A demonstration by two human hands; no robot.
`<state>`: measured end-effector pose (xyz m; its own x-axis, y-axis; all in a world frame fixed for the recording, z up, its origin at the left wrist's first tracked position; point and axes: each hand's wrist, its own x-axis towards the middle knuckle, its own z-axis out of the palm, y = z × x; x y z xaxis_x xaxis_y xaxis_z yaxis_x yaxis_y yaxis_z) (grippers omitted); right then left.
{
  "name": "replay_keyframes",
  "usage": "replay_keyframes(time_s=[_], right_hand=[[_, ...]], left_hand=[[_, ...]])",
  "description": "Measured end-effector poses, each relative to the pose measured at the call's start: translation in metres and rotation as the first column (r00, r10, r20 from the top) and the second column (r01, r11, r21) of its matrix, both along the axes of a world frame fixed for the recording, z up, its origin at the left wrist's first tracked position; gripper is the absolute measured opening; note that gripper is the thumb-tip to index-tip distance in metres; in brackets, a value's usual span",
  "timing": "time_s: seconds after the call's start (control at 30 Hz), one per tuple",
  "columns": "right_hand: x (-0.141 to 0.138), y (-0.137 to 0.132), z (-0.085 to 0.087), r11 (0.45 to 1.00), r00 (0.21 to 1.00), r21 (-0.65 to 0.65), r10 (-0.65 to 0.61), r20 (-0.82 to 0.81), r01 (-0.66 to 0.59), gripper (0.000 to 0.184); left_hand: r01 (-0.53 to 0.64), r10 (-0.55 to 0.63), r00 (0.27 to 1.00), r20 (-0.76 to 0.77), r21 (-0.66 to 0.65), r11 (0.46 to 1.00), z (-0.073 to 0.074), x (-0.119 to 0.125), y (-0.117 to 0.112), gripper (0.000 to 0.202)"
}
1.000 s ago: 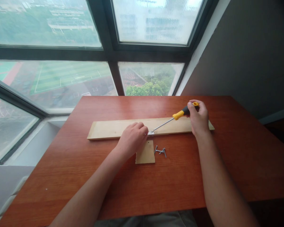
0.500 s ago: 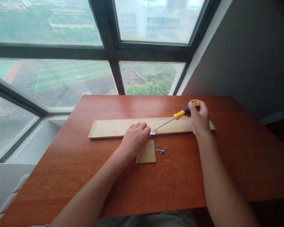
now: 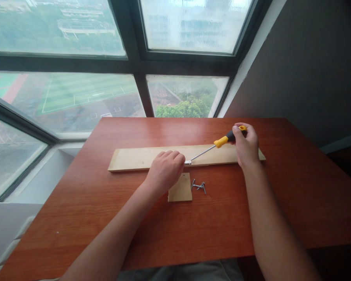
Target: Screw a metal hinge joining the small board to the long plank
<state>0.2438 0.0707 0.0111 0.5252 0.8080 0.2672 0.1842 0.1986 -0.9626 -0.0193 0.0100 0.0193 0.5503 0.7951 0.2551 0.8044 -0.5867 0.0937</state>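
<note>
My right hand [image 3: 248,144] is closed round the black-and-yellow handle of a screwdriver [image 3: 221,141], which slants down to the left. Its tip meets a small shiny metal bracket [image 3: 188,162] at the front edge of a long pale wooden board [image 3: 134,158]. Closed fingers of my left hand [image 3: 168,168] pinch the bracket's left side, covering much of it. Whether a screw sits under the tip is too small to tell. Partly beneath my left wrist, a small square wooden piece [image 3: 181,189] with a dark hole lies in front of the board.
Several loose screws [image 3: 199,186] lie to the right of the square piece. Everything rests on a reddish-brown table [image 3: 216,222]. Large windows [image 3: 187,93] rise behind the table, and a grey wall [image 3: 310,78] stands on the right.
The bracket's visible end has tipped, showing a narrower face, and my left hand has shifted very slightly left. My right hand and the screwdriver stay nearly where they were.
</note>
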Motion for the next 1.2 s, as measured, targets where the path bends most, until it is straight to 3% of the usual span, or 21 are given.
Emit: replay_keyframes(time_s=[0.67,1.2], right_hand=[[-0.0018,-0.0016,0.0024,1.0,1.0,-0.002,0.001,-0.005,-0.001,0.028],[-0.0017,-0.0029,0.0038,1.0,1.0,-0.004,0.005,-0.012,-0.005,0.026]], left_hand=[[-0.181,0.181,0.983,-0.001,0.063,0.982,-0.0016,-0.0082,0.0049,0.009],[-0.187,0.186,0.981,0.045,0.018,0.982,-0.0002,-0.0103,0.0047,0.012]])
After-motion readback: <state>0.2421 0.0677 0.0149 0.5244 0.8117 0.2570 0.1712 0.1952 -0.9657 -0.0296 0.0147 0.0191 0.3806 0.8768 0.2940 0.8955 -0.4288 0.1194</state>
